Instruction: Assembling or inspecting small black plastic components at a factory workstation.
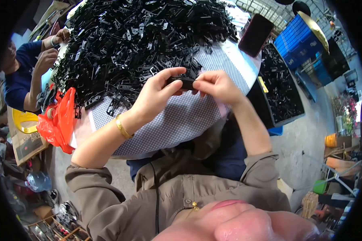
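A small black plastic piece [186, 83], shaped like a clip, is held up between my two hands, above the near edge of a round table with a dotted grey cloth [157, 134]. Thumb and fingers of my left hand [157, 93] pinch its left end; the index finger arches over it. At the other end, my right hand [220, 86] grips it between thumb and forefinger. Just beyond my hands, a large heap of similar black plastic pieces [136, 44] covers most of the tabletop. My fingers hide part of the held piece.
A phone or tablet with a dark screen [256, 35] stands at the table's right edge. Beside the table, a black bin [283, 90] holds more black pieces. Blue crates [295, 42] are stacked beyond. At left are a red plastic bag [60, 120] and a co-worker [22, 76].
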A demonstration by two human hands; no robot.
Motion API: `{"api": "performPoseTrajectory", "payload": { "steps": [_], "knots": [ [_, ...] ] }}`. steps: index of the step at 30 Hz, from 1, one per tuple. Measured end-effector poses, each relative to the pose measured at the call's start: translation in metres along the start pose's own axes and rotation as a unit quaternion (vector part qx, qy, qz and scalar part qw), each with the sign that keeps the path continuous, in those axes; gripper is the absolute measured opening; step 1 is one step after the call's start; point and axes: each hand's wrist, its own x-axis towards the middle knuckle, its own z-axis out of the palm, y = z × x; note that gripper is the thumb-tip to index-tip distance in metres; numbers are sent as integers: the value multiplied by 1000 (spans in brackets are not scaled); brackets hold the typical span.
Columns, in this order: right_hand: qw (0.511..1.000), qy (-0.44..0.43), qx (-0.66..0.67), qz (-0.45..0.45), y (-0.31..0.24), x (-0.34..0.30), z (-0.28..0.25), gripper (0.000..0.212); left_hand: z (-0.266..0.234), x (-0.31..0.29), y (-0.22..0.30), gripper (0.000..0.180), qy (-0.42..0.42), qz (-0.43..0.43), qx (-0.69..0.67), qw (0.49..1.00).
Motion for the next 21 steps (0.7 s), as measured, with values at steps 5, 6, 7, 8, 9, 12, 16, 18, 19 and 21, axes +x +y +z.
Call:
{"api": "performPoseTrajectory", "payload": {
  "steps": [5,6,7,8,9,12,16,18,19,21],
  "knots": [
    [978,148,-119,-84,4,16,-21,23,24,-19,10,27,-241,79,175,951],
    [916,244,-287,-137,7,20,-19,23,30,-22,8,27,-281,121,212,928],
    [916,246,-282,-143,14,24,-19,23,34,-24,5,27,-317,162,250,900],
    [878,244,-360,-198,24,28,-20,22,38,-25,1,28,-347,194,258,880],
    [832,239,-434,-250,24,32,-18,21,40,-27,-4,31,-366,263,311,837],
    [855,217,-421,-211,21,29,-15,18,40,-26,-11,32,-387,357,391,755],
    [844,229,-435,-215,21,27,-9,13,27,-14,5,31,-294,299,364,832],
    [843,222,-440,-217,25,27,-13,14,8,14,23,31,-173,247,421,856],
    [844,224,-435,-218,24,26,-14,14,-4,34,33,32,-105,245,470,842],
    [848,215,-450,-179,19,24,-16,14,-37,77,36,34,32,281,571,771]
  ]
}}
